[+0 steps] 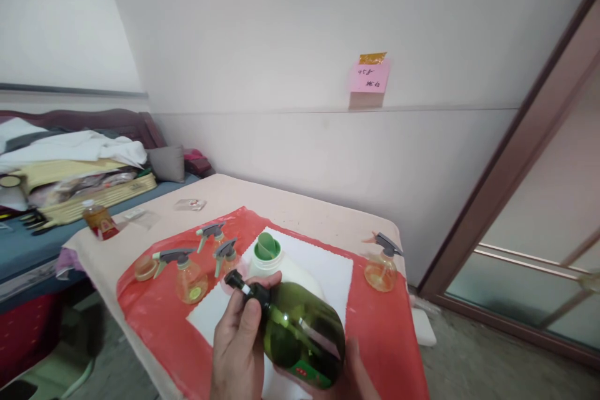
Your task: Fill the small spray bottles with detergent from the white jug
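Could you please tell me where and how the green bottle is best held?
Likely at both ends: the left hand from the left around the black collar, narrow enough to grasp, and the right hand from the right, supporting the base. The green bottle is broad and rounded, tipped with its pump head leftward, so one hand might slip.

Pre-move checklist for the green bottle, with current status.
1. Left hand closed on the pump end: ok.
2. Right hand at the bottle base: ok, though partly hidden.
3. Bottle upright: not ok, tipped well over, pump toward the left.
4. Pump collar screwed tight: cannot tell; pump is on the bottle.
5. Bottle clear of the white jug: cannot tell, they overlap in view.
6. Right-side sprayer upright: ok.
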Demonstrator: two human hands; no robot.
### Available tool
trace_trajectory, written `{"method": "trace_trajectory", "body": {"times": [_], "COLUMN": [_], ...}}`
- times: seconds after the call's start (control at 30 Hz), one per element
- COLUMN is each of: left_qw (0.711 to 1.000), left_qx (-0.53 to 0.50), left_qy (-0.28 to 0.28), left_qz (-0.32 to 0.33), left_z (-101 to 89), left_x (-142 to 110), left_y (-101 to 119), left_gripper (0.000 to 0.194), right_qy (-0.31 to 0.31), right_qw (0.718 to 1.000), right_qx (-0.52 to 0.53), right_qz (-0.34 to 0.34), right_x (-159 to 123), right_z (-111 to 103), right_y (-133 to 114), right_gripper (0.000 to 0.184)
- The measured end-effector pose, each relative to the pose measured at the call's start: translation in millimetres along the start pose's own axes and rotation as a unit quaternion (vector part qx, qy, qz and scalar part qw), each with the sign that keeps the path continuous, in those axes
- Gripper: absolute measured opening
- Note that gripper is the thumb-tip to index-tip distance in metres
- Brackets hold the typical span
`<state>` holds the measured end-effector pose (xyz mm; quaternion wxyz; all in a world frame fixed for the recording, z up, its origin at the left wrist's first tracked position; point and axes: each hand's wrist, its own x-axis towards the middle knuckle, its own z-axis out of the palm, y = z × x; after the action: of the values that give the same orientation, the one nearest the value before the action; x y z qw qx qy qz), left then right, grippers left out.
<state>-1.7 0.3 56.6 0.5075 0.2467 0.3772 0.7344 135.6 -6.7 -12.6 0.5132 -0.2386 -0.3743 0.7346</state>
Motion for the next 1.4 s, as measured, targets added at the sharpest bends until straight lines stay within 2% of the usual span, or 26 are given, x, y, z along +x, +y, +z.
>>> {"method": "trace_trajectory", "body": {"times": [0.07,0.13,0.2,0.37,0.43,0.53,0.63,0.7,0.73,0.83,0.93,1.03,1.1,1.2,1.27,1.33,1.4], "left_qw": [1.000,1.000,1.000,1.000,1.000,1.000,1.000,1.000,1.000,1.000,0.999,0.999,0.999,0.998,0.996,0.993,0.990], "left_qx": [0.011,0.021,0.019,0.004,0.005,-0.002,-0.010,-0.014,-0.013,0.016,0.045,0.046,0.041,0.027,0.012,-0.011,-0.034], "left_qy": [-0.005,-0.009,-0.014,-0.013,-0.004,0.005,0.007,0.010,0.012,0.017,0.005,-0.005,0.003,0.026,0.050,0.072,0.088], "left_qz": [0.011,0.017,0.013,0.009,0.008,0.004,0.009,0.013,0.012,0.004,0.006,0.011,0.016,0.040,0.068,0.091,0.108], "left_z": [-1.9,-2.8,-2.5,0.1,0.3,0.2,0.9,1.7,2.0,1.6,-0.4,-2.3,-3.7,-7.0,-9.9,-12.1,-12.9], "left_x": [1,0,-1,-3,-2,-2,-3,-3,-3,-2,-1,-2,-2,2,8,15,21], "left_y": [-2,-3,-4,-4,-5,-6,-7,-7,-6,-3,-3,-7,-11,-14,-12,-8,-3], "left_gripper": [0.038,0.037,0.035,0.031,0.032,0.035,0.034,0.034,0.034,0.034,0.035,0.036,0.039,0.042,0.042,0.042,0.041], "right_qy": [-0.033,-0.045,-0.044,0.016,0.032,0.025,0.053,0.072,0.069,0.033,-0.031,-0.070,-0.058,-0.002,0.046,0.080,0.096], "right_qw": [0.992,0.979,0.973,0.982,0.990,0.999,0.995,0.993,0.994,0.998,0.987,0.977,0.984,1.000,0.996,0.989,0.989], "right_qx": [0.081,0.143,0.169,0.157,0.127,0.018,-0.067,-0.061,-0.043,0.047,0.121,0.142,0.124,0.022,-0.065,-0.105,-0.094], "right_qz": [0.086,0.140,0.153,0.105,0.057,-0.006,-0.046,-0.068,-0.067,-0.005,0.098,0.141,0.116,0.015,-0.043,-0.067,-0.067], "right_x": [4,5,4,-3,-3,1,1,0,-1,-1,1,1,1,2,3,3,3], "right_z": [-1,-4,-7,-13,-15,-18,-16,-12,-9,-3,1,3,1,-4,-9,-14,-18], "right_y": [-3,-7,-10,-11,-12,-13,-14,-13,-14,-15,-15,-14,-15,-21,-26,-31,-33], "right_gripper": [0.080,0.075,0.067,0.055,0.063,0.077,0.063,0.058,0.063,0.077,0.066,0.060,0.057,0.076,0.083,0.085,0.087]}}
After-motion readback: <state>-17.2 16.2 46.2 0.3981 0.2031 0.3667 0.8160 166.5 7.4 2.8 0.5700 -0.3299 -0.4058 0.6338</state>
